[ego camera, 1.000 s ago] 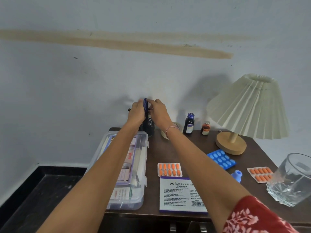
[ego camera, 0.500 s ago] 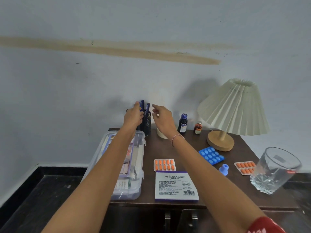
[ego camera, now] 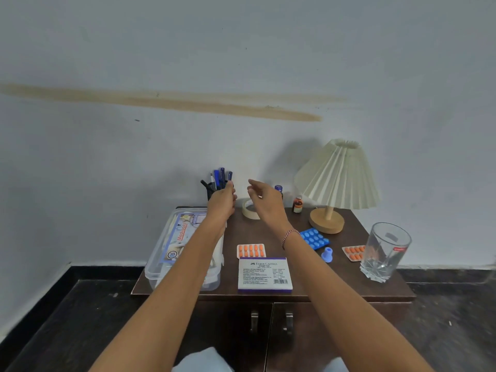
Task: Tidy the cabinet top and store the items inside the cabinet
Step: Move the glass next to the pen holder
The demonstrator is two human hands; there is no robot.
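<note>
The left hand [ego camera: 222, 201] covers the black pen holder [ego camera: 210, 196], far left; its grip cannot be told. The right hand [ego camera: 267, 201] hovers over the cream tape roll [ego camera: 251, 211], fingers apart.

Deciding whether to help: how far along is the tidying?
Done: pens stand in their holder. In hand: left hand at the holder, right hand hovers empty. Left: plastic box, pill strips, stamp pad box and glass sit on top; cabinet doors shut.
</note>
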